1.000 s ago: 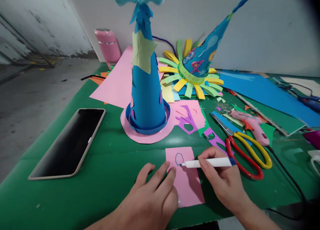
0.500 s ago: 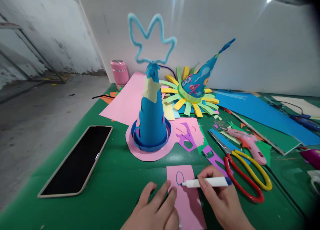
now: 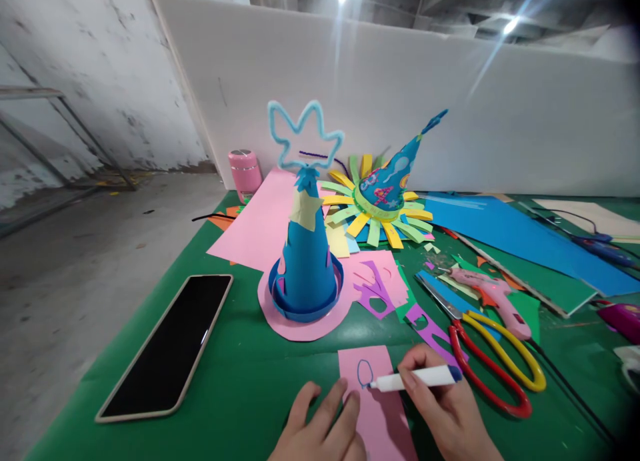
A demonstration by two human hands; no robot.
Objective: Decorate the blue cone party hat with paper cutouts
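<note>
A white marker (image 3: 415, 379) with a blue end is pinched in my right hand (image 3: 443, 401). Its tip touches a pink paper strip (image 3: 375, 417), just under a blue oval outline drawn there. My left hand (image 3: 323, 427) lies with fingers spread, the fingertips resting on the strip's left edge. Behind the strip stands a blue paper cone hat (image 3: 307, 267) on a round pink base, with a light-blue fuzzy wire shape on top. Red-and-yellow-handled scissors (image 3: 487, 354) lie open right of my right hand.
A phone (image 3: 167, 347) lies at left. A pink glue gun (image 3: 495, 294) with its cord is at right, near purple paper scraps (image 3: 373, 287). Farther back are a second cone hat (image 3: 393, 181) with yellow and green strips, a pink jar (image 3: 245, 174) and blue sheets (image 3: 515, 234).
The view has tilted up, so everything sits lower in the picture. The marker tip remains at the bottom of the oval, with a slightly longer line there.
</note>
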